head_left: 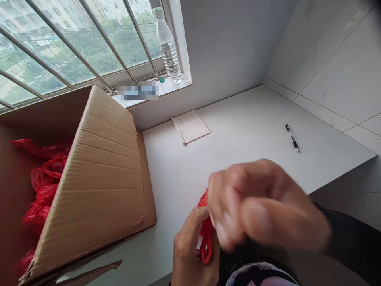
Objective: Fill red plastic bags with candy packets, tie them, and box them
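Note:
In the head view, my left hand (195,244) is closed around a red plastic bag (206,232) near the front of the white table. A loop of the bag hangs from between my fingers, and a bit of red shows above my thumb. Right beside it, my right hand (256,202) is raised, its fingers curled in and blurred by motion. It covers part of the bag, and whatever lies within its fingers is hidden.
On the left, an open cardboard box (104,167) holds several red plastic bags (44,194). A notebook (192,126) and a pen (292,138) lie on the white table (238,131). A water bottle (169,49) stands on the windowsill beside a blurred-out item (137,90).

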`<action>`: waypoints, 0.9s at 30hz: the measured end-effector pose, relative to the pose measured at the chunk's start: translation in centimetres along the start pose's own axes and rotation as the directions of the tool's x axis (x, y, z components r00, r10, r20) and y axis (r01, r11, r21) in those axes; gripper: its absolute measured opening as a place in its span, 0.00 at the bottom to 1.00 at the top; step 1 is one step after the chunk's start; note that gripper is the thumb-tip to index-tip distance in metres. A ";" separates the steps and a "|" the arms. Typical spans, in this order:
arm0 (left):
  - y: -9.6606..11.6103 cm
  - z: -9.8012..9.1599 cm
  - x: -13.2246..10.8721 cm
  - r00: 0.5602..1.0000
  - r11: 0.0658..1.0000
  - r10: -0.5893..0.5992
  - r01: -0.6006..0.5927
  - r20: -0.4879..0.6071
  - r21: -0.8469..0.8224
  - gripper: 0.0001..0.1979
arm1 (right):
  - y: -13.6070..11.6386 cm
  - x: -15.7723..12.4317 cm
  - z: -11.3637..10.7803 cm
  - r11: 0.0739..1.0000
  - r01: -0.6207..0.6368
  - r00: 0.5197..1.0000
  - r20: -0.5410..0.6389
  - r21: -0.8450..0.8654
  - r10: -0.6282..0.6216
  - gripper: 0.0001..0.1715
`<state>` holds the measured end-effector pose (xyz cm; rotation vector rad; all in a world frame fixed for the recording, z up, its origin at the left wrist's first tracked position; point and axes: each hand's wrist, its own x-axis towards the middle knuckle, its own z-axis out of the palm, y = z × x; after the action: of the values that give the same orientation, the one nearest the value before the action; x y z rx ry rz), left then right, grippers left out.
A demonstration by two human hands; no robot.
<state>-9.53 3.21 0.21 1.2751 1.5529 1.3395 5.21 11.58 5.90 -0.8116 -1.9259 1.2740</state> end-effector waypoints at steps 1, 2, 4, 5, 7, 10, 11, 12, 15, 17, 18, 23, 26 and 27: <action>0.0 -0.1 -0.1 0.999 0.999 0.041 -0.041 0.013 0.022 0.09 | 1.3 0.8 0.2 0.982 -0.029 0.998 0.060 0.187 0.018 0.24; -0.1 -0.2 -0.1 0.995 0.995 0.090 -0.092 0.030 0.051 0.11 | 2.7 1.3 0.5 0.925 -0.101 0.990 0.126 0.366 0.058 0.24; -0.5 -0.4 -0.1 0.979 0.974 0.192 -0.198 0.062 0.114 0.15 | 5.4 1.9 1.4 0.850 -0.207 0.967 0.231 0.485 0.104 0.19; -0.6 -0.6 -0.1 0.970 0.960 0.232 -0.240 0.072 0.142 0.16 | 6.5 1.9 1.7 0.840 -0.244 0.955 0.269 0.485 0.122 0.17; -0.9 -1.0 0.0 0.959 0.938 0.276 -0.285 0.072 0.199 0.16 | 7.9 1.4 1.9 0.867 -0.283 0.936 0.315 0.411 0.156 0.16; -1.6 -1.6 0.1 0.959 0.910 0.281 -0.280 0.041 0.307 0.17 | 8.4 0.6 1.6 0.919 -0.293 0.924 0.327 0.265 0.200 0.17; -2.0 -1.8 0.1 0.963 0.902 0.269 -0.257 0.014 0.345 0.17 | 8.4 0.5 1.5 0.927 -0.297 0.921 0.323 0.228 0.215 0.17; -2.3 -1.9 0.1 0.966 0.897 0.258 -0.231 -0.022 0.377 0.17 | 8.3 0.4 1.4 0.930 -0.303 0.919 0.323 0.208 0.228 0.17; -3.6 -1.9 0.1 0.956 0.889 0.260 -0.184 -0.132 0.419 0.16 | 8.4 0.3 1.4 0.914 -0.341 0.901 0.354 0.220 0.251 0.15; -4.2 -1.7 0.1 0.937 0.894 0.305 -0.220 -0.170 0.389 0.16 | 8.7 0.4 1.6 0.911 -0.349 0.886 0.394 0.218 0.245 0.18; -4.4 -1.6 0.2 0.928 0.898 0.328 -0.247 -0.179 0.363 0.15 | 8.8 0.4 1.7 0.916 -0.343 0.877 0.420 0.208 0.233 0.20; -4.8 -1.6 0.3 0.924 0.906 0.361 -0.316 -0.125 0.282 0.15 | 8.9 0.6 1.8 0.933 -0.310 0.869 0.453 0.185 0.198 0.16; -4.9 -2.0 0.2 0.931 0.904 0.360 -0.331 -0.065 0.271 0.15 | 8.6 0.5 1.7 0.954 -0.253 0.912 0.367 0.158 0.181 0.12; -4.9 -2.2 0.1 0.931 0.904 0.362 -0.335 -0.058 0.267 0.16 | 8.5 0.5 1.7 0.962 -0.232 0.925 0.339 0.142 0.173 0.11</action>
<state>-12.73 2.81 -4.12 1.7320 1.6647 1.4819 4.67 13.83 -2.41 -0.7609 -1.9747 1.7762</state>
